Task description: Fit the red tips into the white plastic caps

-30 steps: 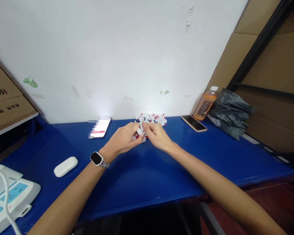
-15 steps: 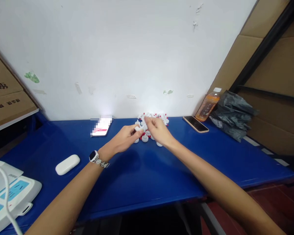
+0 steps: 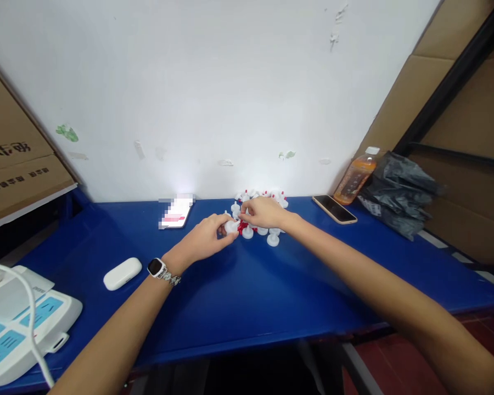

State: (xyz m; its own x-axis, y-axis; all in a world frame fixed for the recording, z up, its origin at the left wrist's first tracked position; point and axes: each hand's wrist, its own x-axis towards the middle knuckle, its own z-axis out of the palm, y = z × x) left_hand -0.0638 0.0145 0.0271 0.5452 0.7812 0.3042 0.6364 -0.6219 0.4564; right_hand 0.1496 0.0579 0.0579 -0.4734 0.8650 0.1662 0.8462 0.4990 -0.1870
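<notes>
My left hand (image 3: 209,237) is closed around a white nozzle cap (image 3: 230,227), pinched between thumb and fingers with its spout pointing right. My right hand (image 3: 264,212) is just to the right, its thumb and fingertips pressed together over a heap of small red tips (image 3: 243,226). Whatever those fingertips hold is too small to make out. More white nozzle caps stand about the hands, such as one upright cap (image 3: 273,238) at the front right. Behind the right hand lie several white caps with red tips (image 3: 282,200), partly hidden by it.
On the blue table (image 3: 239,302) lie a lit phone (image 3: 180,213), a white earbud case (image 3: 122,274) and a power strip (image 3: 45,318) with a cable. At the right are a dark phone (image 3: 335,209), a drink bottle (image 3: 355,176) and a black plastic bag (image 3: 403,192). A white wall rises behind.
The view has shifted slightly. My right hand has turned flatter, its fingertips dropping to the red tips. In my left hand the nozzle cap has turned so that its spout shows.
</notes>
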